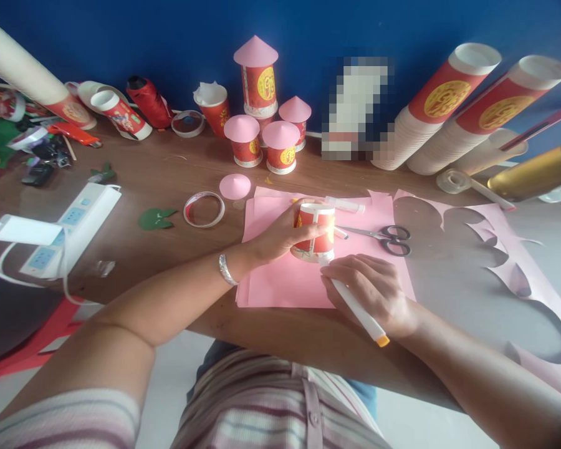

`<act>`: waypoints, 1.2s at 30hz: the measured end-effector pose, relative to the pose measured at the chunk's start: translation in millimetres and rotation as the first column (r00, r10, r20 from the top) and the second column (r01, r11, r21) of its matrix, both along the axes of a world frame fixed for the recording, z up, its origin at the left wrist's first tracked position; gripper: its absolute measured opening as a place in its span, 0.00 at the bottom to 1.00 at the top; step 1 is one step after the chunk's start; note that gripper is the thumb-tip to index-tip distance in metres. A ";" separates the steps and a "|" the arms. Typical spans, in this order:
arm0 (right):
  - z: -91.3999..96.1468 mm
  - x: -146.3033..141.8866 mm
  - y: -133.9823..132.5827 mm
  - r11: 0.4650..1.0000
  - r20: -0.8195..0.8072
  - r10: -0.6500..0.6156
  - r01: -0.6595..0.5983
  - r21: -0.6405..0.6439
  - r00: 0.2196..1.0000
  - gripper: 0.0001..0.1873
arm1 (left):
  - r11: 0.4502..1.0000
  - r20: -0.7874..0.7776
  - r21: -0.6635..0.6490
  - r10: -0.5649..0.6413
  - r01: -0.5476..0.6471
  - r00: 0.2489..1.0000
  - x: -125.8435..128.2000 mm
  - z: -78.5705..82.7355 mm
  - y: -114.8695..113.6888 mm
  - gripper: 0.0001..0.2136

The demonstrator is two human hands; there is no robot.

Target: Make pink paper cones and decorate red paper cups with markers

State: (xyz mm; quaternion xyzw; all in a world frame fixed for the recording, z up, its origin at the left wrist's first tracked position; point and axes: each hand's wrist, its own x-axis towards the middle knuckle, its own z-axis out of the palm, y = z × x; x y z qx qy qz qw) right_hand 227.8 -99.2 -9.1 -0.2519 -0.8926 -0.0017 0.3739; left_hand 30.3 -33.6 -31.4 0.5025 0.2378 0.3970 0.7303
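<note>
My left hand (pixel 280 236) is wrapped round a red and white paper cup (pixel 310 232), holding it above a stack of pink paper (pixel 280 284). Green lines show on the white band at the cup's lower edge. In my right hand (pixel 371 290) is a white marker (pixel 359 310) with a yellow end; its other end meets the lower edge of the cup, the tip hard to make out. Scissors (pixel 383 236) with dark handles lie on the paper just behind, beside another white marker (pixel 345 204).
Cups with pink cone tops (pixel 255 81) stand at the back. Tall cup stacks (pixel 430 118) lean on the blue wall at right. Cut pink paper (pixel 514 274) lies at right. On the left are a tape roll (pixel 204 209), a green cutout (pixel 156 218) and a power strip (pixel 72 227).
</note>
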 end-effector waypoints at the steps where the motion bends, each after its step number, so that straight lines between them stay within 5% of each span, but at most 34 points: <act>1: 0.6 -0.2 -0.5 1.000 0.000 0.001 -0.001 -0.007 1.000 0.10 | 1.000 0.002 0.000 0.002 -0.002 1.000 0.1 -0.4 0.1 0.16; 10: 3.0 -0.9 -5.5 0.996 0.016 0.010 -0.008 -0.087 1.000 0.10 | 0.999 0.028 -0.036 0.011 -0.010 1.000 -1.0 -3.4 0.4 0.18; 36: -1.0 1.2 1.0 1.000 0.003 0.024 -0.024 -0.006 1.000 0.09 | 0.999 0.019 0.032 -0.020 0.019 1.000 -1.3 -7.8 4.3 0.15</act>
